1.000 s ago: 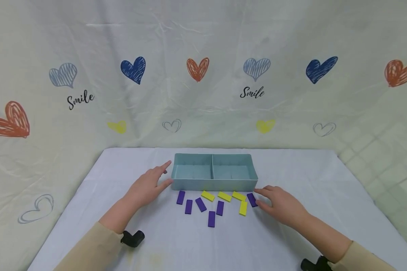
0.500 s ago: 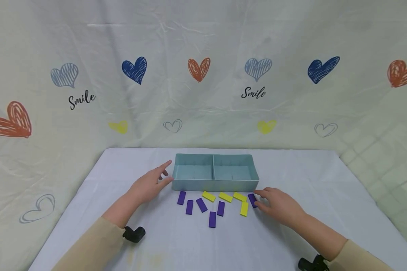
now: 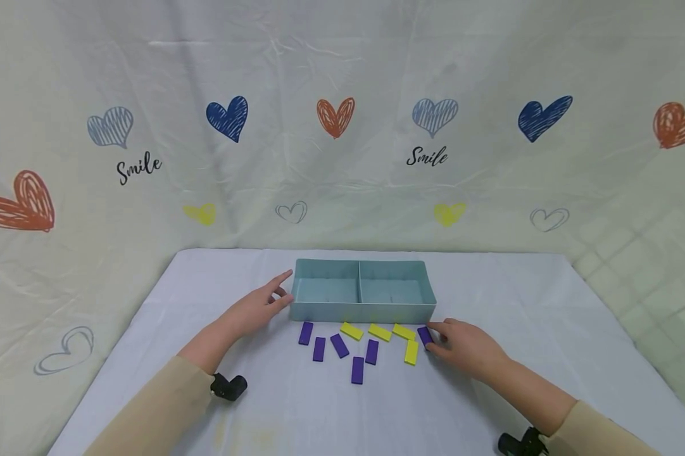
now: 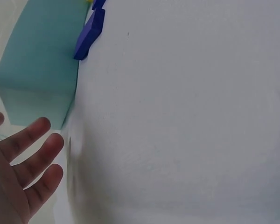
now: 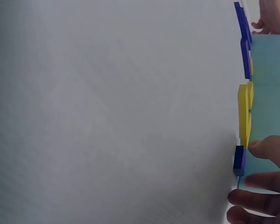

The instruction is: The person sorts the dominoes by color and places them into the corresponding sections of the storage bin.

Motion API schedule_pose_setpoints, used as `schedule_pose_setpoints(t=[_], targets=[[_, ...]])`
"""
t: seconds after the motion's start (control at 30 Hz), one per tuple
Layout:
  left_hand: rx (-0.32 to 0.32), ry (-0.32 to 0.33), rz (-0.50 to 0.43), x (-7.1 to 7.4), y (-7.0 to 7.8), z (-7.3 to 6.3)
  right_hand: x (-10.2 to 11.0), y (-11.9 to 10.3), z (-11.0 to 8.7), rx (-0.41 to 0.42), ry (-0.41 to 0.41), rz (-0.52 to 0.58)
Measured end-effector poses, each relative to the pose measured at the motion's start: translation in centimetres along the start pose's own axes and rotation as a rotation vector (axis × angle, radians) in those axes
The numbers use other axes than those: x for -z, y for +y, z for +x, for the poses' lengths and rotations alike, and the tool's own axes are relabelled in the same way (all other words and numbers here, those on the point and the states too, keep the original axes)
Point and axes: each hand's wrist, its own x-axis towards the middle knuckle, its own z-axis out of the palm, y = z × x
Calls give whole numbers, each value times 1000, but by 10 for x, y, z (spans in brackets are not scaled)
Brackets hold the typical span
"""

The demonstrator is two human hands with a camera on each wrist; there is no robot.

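A light teal box (image 3: 362,311) with two compartments stands on the white table. My left hand (image 3: 254,311) is at its left end, index finger extended and thumb near the front corner; in the left wrist view the fingers (image 4: 39,161) are spread and hold nothing. A row of flat blocks lies before the box. My right hand (image 3: 470,347) is low at the rightmost purple block (image 3: 424,337), thumb and index finger at its near and far ends. In the right wrist view that block (image 5: 239,162) lies on the table by the thumb; firm contact is unclear.
Several yellow blocks (image 3: 411,353) and several purple blocks (image 3: 357,370) lie flat in front of the box, some close together. A white curtain (image 3: 342,183) with printed hearts hangs behind the table. Black wrist cameras (image 3: 229,386) sit at both cuffs.
My right thumb and index finger have moved slightly closer about the rightmost purple block. My left hand has shifted a little toward the box. The blocks and box have stayed put.
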Motion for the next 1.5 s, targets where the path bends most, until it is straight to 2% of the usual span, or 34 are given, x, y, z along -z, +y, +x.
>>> schedule_pose_setpoints(t=[0.4, 0.87, 1.1, 1.5], targets=[[18, -40, -45, -4, -4, 7, -4, 0, 3, -6, 2, 13], [-13, -66, -99, -8, -8, 14, -8, -4, 3, -35, -2, 15], [2, -78, -127, -8, -8, 15, -6, -6, 1, -40, -4, 0], [-30, -84, -155, -8, -14, 18, -3, 1, -8, -23, 22, -20]])
